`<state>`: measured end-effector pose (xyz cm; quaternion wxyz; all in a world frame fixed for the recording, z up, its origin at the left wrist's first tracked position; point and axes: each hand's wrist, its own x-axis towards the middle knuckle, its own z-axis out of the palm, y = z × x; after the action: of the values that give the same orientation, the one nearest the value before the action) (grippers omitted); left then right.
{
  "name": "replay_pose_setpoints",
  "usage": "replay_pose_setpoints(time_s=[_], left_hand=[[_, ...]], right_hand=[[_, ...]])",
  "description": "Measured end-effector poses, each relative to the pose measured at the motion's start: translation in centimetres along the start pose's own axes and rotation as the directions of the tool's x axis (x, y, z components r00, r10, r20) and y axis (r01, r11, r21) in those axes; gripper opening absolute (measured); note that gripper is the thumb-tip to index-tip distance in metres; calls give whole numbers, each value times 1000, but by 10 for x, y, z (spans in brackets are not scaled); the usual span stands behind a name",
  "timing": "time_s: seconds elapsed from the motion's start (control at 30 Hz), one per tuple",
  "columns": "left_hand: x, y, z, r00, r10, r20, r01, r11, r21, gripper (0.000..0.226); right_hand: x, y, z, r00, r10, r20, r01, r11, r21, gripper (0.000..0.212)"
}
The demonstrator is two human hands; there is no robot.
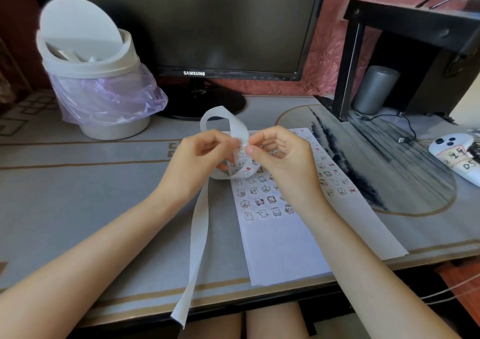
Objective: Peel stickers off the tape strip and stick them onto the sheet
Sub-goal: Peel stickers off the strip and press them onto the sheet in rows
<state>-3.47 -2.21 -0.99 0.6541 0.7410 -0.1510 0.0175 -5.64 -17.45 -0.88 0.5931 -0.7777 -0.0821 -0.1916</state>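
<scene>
Head view, the only one.

Progress: well along, I'd say. Sheet point(280, 242) lies flat on the bench point(78, 195), near edge hanging slightly over the front. Upper part is filled with rows of small cartoon stickers point(262, 201); lower part is bare. So more than half of the visible area is stuck, and the bottom section is left.

Tape strip point(200, 224) is held up over the top of the sheet, between both hands. It loops above the hands, curls under them, and the tail runs down across the bench and off the front edge. The curled section under the hands carries a few unpeeled stickers; the tail looks blank on the side facing the camera.

Left hand point(205, 154): fingers curled, holding the strip at the loop.
Right hand point(280, 154): thumb and forefinger narrow, pinching at the strip edge just beside the left hand. Looks like it's picking at a sticker; can't tell whether one has lifted.

Counts:
- strips: 1
- sheets: 1
- hands: 2, both on the strip
- stickers on the sheet: dozens, hands cover part, no exact count; lowest row shows 4
- stickers on the strip: several, too small to count

Also on the bench: lidded bin point(96, 78) with a purple liner, monitor point(207, 26).
</scene>
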Motion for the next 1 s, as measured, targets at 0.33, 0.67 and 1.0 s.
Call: replay_pose_setpoints(time_s=[0.33, 0.67, 1.0], left_hand=[[0, -4, 0, 999, 34, 36, -35, 999, 27, 10], [0, -4, 0, 998, 37, 44, -39, 998, 46, 11], [0, -4, 0, 1000, -18, 12, 18, 1000, -14, 13]], right_hand=[[-1, 2, -1, 1000, -9, 1, 9, 998, -59, 11], [-2, 2, 0, 1000, -15, 1, 15, 994, -106, 8], [-4, 2, -2, 995, -84, 55, 95, 963, -252, 5]])
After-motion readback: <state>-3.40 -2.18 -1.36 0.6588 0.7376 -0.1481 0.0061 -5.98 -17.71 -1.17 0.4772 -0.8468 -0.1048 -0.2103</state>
